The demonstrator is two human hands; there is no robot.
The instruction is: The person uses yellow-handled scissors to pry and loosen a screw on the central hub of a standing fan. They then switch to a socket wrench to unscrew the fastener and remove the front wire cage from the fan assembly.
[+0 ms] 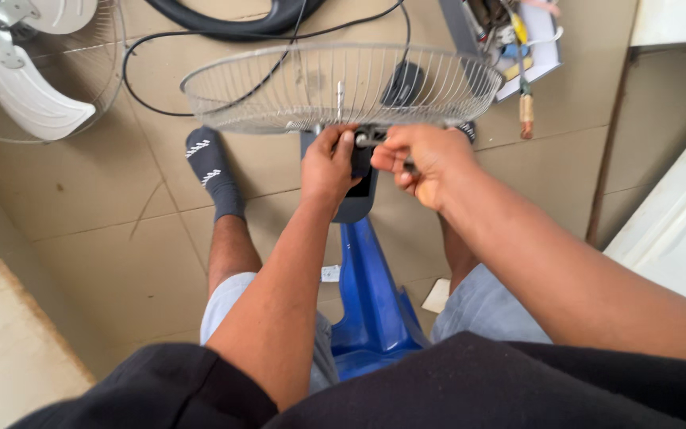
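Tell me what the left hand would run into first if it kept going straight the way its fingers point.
The left hand points up-frame at the fan's dark hub, which it seems to touch already. Straight beyond that comes the wire fan guard, though depth is hard to judge.

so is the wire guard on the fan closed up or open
Open: only the rear wire guard is there, bowl-like, with no front half and no blades inside it.
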